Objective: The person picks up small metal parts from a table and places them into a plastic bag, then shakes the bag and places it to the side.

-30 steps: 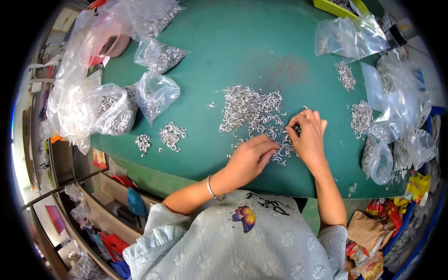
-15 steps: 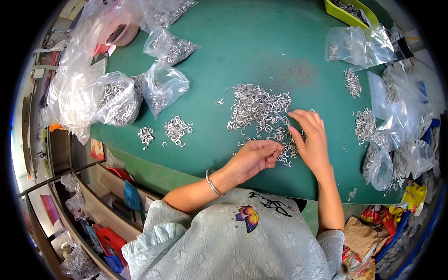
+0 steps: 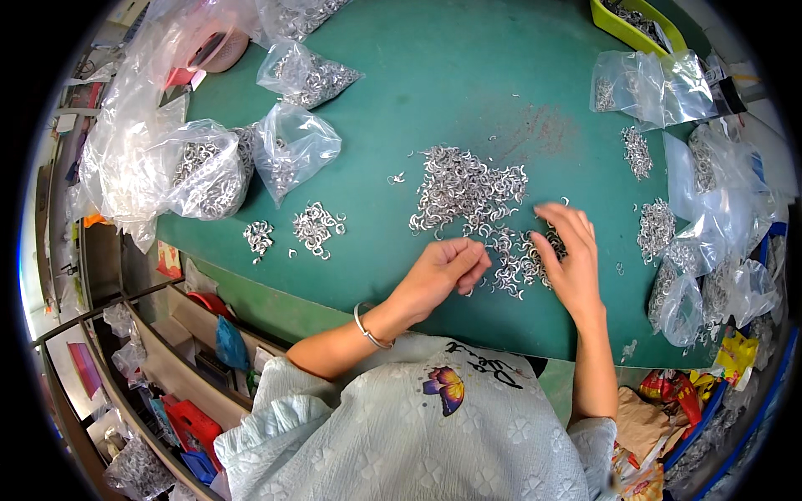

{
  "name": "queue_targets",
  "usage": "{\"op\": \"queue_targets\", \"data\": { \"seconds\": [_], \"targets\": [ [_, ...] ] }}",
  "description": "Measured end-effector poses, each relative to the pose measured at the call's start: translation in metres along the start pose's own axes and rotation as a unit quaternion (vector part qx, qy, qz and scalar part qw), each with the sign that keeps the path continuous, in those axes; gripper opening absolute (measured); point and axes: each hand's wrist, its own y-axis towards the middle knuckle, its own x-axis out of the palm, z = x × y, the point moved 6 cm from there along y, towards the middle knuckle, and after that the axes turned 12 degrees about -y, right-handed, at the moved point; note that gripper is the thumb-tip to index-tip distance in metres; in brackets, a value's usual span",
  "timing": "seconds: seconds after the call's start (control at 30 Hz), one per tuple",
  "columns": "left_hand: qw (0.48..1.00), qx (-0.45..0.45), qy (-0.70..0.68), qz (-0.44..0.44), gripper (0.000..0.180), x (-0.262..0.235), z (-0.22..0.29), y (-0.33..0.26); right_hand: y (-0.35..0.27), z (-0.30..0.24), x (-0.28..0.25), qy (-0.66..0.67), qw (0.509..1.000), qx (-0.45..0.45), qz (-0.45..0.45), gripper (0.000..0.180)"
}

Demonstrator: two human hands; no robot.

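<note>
A large pile of small silvery C-shaped metal rings point(image 3: 455, 185) lies on the green tabletop point(image 3: 401, 92), with a looser spread of the same rings point(image 3: 507, 265) trailing toward me. My left hand point(image 3: 443, 271) is curled closed beside the near left edge of that spread; what its fingers hold, if anything, is hidden. On the spread's right side my right hand point(image 3: 572, 255) hovers or rests with thumb and fingers apart, over several rings that partly show beneath it. A metal bangle point(image 3: 364, 327) circles my left wrist.
Two small ring heaps point(image 3: 316, 230) lie to the left, two more point(image 3: 656, 227) to the right. Clear plastic bags of rings point(image 3: 309, 79) stand far left, others point(image 3: 681, 305) along the right edge. A yellow-green tray point(image 3: 631, 29) sits far right; shelves point(image 3: 180, 334) run below left.
My left hand has drawn back slightly to the left, its fingers more curled. My right hand has shifted a little right, away from the left hand. The view has shifted slightly.
</note>
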Motion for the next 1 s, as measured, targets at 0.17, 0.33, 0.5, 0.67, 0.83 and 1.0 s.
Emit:
{"op": "queue_targets", "data": {
  "seconds": [0.17, 0.33, 0.5, 0.67, 0.83, 1.0],
  "targets": [
    [0.978, 0.147, 0.137, 0.053, 0.025, -0.006, 0.039, 0.0, 0.031, -0.04, 0.032, -0.023, 0.988, -0.131, -0.074, 0.053],
    [0.823, 0.256, 0.478, 0.167, 0.022, -0.008, 0.074, -0.011, 0.011, -0.047, 0.03, -0.059, 0.967, -0.173, -0.18, 0.049],
    [0.721, 0.279, 0.609, 0.177, 0.034, -0.013, 0.075, 0.003, -0.004, -0.021, 0.016, -0.025, 0.966, -0.181, -0.184, 0.037],
    [0.676, 0.226, 0.691, 0.117, 0.036, 0.005, 0.061, -0.001, 0.025, -0.043, 0.023, -0.007, 0.986, -0.137, -0.092, 0.04],
    [0.724, 0.252, 0.64, 0.054, 0.032, 0.003, 0.045, -0.018, 0.025, -0.05, 0.038, -0.116, 0.97, -0.177, -0.119, 0.04],
    [0.72, 0.231, 0.634, 0.163, 0.03, -0.008, 0.065, -0.02, 0.01, -0.021, 0.017, -0.137, 0.978, -0.112, -0.109, 0.034]
  ]
}}
